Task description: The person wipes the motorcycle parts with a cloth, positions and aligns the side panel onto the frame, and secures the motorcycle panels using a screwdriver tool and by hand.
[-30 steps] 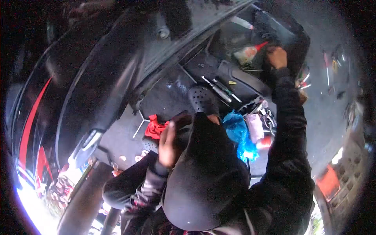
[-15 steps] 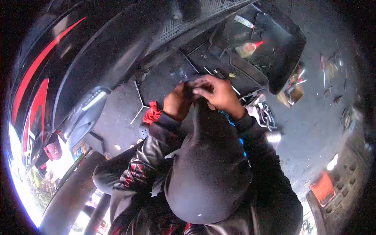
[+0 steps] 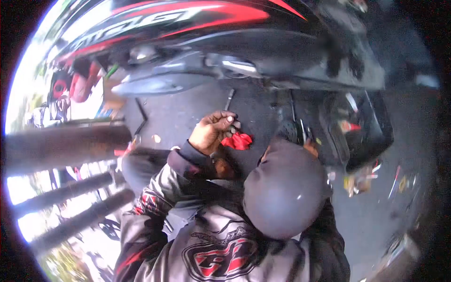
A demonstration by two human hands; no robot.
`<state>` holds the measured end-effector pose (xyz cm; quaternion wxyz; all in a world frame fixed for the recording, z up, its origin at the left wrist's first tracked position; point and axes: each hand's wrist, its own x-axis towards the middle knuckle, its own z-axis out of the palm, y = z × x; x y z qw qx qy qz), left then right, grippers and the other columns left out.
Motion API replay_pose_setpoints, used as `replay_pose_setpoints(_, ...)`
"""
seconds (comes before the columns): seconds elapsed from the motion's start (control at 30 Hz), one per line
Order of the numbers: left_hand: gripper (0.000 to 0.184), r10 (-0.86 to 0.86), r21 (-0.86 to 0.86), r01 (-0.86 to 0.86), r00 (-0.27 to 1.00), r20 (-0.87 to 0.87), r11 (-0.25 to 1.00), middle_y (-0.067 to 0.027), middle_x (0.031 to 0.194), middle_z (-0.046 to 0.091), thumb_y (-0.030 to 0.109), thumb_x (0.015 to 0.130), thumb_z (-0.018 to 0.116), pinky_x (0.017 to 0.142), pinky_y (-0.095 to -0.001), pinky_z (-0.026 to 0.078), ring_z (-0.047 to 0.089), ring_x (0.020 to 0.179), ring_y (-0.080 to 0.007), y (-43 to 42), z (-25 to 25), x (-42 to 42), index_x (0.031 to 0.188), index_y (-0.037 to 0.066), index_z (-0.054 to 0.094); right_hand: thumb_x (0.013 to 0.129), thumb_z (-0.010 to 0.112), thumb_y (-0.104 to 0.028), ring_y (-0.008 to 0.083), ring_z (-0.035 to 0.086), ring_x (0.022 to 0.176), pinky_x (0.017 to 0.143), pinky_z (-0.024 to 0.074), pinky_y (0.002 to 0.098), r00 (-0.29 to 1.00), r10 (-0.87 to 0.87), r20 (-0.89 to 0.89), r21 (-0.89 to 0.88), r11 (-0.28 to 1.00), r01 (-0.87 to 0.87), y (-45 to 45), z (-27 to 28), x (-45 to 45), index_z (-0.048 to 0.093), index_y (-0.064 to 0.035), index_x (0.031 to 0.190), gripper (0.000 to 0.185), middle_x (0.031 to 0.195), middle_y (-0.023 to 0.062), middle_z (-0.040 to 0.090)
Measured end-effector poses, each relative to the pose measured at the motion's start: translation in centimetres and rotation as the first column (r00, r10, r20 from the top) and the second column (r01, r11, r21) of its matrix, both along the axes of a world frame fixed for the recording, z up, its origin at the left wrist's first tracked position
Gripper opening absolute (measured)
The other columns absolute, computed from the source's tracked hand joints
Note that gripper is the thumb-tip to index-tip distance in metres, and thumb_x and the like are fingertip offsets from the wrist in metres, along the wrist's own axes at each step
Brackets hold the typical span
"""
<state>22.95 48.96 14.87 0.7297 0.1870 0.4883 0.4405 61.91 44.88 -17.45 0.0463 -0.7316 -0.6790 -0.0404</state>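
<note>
My left hand [image 3: 211, 131] is raised in front of the dark jacket, its thumb and fingertips pinched together. Whatever is between them is too small and blurred to name. Just beside and below these fingers shows a red cloth [image 3: 238, 141]; whether the hand touches it I cannot tell. Only a sliver of my right hand [image 3: 311, 149] appears past the grey head covering [image 3: 284, 192], which hides its fingers. Near that hand lie thin metal tools [image 3: 303, 129] on the dark floor. A T-shaped wrench's bar [image 3: 230, 99] lies beyond my left hand.
A black and red motorcycle [image 3: 282, 56] spans the top of the view. At right, a black panel [image 3: 371, 141] holds a red-capped bottle [image 3: 348, 126]. Boxed small items [image 3: 357, 183] lie near it. Thick round posts [image 3: 70, 145] stand at left.
The view has swung, so the motorcycle now runs across the top. My hands were together before; now they are apart, the left raised and the right behind the head covering.
</note>
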Motion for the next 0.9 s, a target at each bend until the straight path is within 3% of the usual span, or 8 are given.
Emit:
replay_pose_setpoints(0.23, 0.026, 0.061, 0.098, -0.047, 0.987, -0.150, 0.994, -0.0035, 0.096, 0.070, 0.008, 0.096, 0.064, 0.075, -0.0256, 0.051, 0.063, 0.082, -0.0113, -2.3, 10.8, -8.3, 0.121, -0.001, 0.066, 0.101, 0.049, -0.034, 0.0255, 0.065, 0.063, 0.055, 0.0516, 0.0425, 0.867, -0.260, -0.426, -0.108, 0.966, 0.236, -0.7, 3.6, -0.3, 0.068, -0.0053, 0.094, 0.036, 0.079, 0.0134, 0.067)
replay_pose_setpoints(0.37, 0.027, -0.013, 0.220, 0.074, 0.964, -0.265, 0.973, 0.0005, 0.093, 0.066, 0.012, 0.093, 0.070, 0.073, -0.0226, 0.050, 0.059, 0.078, -0.0086, -2.2, 15.5, -13.5, 0.118, 0.002, 0.067, 0.101, 0.048, -0.034, 0.0230, 0.065, 0.069, 0.060, 0.0518, 0.0400, 0.315, -0.271, -0.910, -0.114, 0.892, 0.438, -0.8, 9.7, 0.0, 0.069, -0.0025, 0.096, 0.038, 0.083, 0.0125, 0.067)
replay_pose_setpoints(0.47, 0.024, -0.023, 0.289, 0.090, 0.973, -0.228, 0.953, -0.0009, 0.094, 0.068, 0.013, 0.097, 0.066, 0.072, -0.0238, 0.052, 0.060, 0.078, -0.0086, -0.6, 16.5, -15.5, 0.117, 0.000, 0.066, 0.100, 0.048, -0.034, 0.0211, 0.065, 0.073, 0.064, 0.0520, 0.0381, -0.035, -0.034, -0.999, -0.045, 0.921, 0.386, 0.6, 20.1, -0.9, 0.070, -0.0003, 0.098, 0.040, 0.087, 0.0118, 0.067)
replay_pose_setpoints(0.53, 0.025, -0.034, 0.331, 0.093, 0.983, -0.181, 0.939, -0.0005, 0.095, 0.067, 0.014, 0.098, 0.064, 0.073, -0.0240, 0.051, 0.059, 0.079, -0.0080, 0.5, 16.4, -15.6, 0.119, 0.002, 0.066, 0.100, 0.048, -0.034, 0.0198, 0.065, 0.076, 0.067, 0.0521, 0.0368, -0.012, 0.097, -0.995, 0.093, 0.977, 0.195, 1.2, 28.3, -1.0, 0.070, 0.0011, 0.100, 0.042, 0.089, 0.0114, 0.067)
replay_pose_setpoints(0.63, 0.030, -0.175, 0.461, 0.211, 0.977, -0.119, 0.862, -0.0007, 0.103, 0.067, 0.015, 0.100, 0.060, 0.079, -0.0232, 0.049, 0.058, 0.085, -0.0069, 2.3, 15.7, -15.0, 0.127, 0.003, 0.062, 0.103, 0.043, -0.028, 0.0125, 0.055, 0.074, 0.064, 0.0439, 0.0277, 0.148, 0.366, -0.919, 0.329, 0.916, -0.229, 1.7, 43.5, -2.0, 0.057, 0.0057, 0.125, 0.042, 0.091, 0.0085, 0.059)
replay_pose_setpoints(0.67, 0.031, -0.191, 0.452, 0.233, 0.972, -0.138, 0.861, -0.0012, 0.104, 0.067, 0.015, 0.101, 0.059, 0.080, -0.0226, 0.049, 0.058, 0.085, -0.0072, 2.7, 16.0, -14.1, 0.129, 0.003, 0.061, 0.105, 0.042, -0.027, 0.0118, 0.052, 0.069, 0.059, 0.0412, 0.0257, -0.038, 0.311, -0.950, 0.310, 0.915, -0.259, 1.2, 46.9, -3.2, 0.051, 0.0061, 0.131, 0.043, 0.091, 0.0072, 0.057)
replay_pose_setpoints(0.7, 0.032, -0.235, 0.471, 0.251, 0.968, -0.092, 0.846, -0.0014, 0.104, 0.067, 0.015, 0.101, 0.059, 0.081, -0.0227, 0.050, 0.058, 0.086, -0.0074, 3.5, 15.5, -13.7, 0.130, 0.002, 0.061, 0.105, 0.041, -0.028, 0.0110, 0.051, 0.067, 0.057, 0.0392, 0.0243, -0.028, 0.311, -0.950, 0.309, 0.923, -0.229, 0.5, 49.9, -5.1, 0.047, 0.0063, 0.135, 0.046, 0.089, 0.0067, 0.056)
replay_pose_setpoints(0.9, 0.021, -0.185, 0.464, 0.106, 0.974, 0.129, 0.879, -0.0049, 0.105, 0.068, 0.014, 0.101, 0.057, 0.087, -0.0263, 0.050, 0.062, 0.091, -0.0128, 7.2, 12.3, -10.5, 0.118, 0.003, 0.064, 0.103, 0.050, -0.025, 0.0081, 0.051, 0.061, 0.048, 0.0397, 0.0225, -0.029, 0.171, -0.985, 0.173, 0.968, -0.181, -3.4, 51.6, -18.2, 0.050, 0.0015, 0.134, 0.040, 0.094, 0.0064, 0.059)
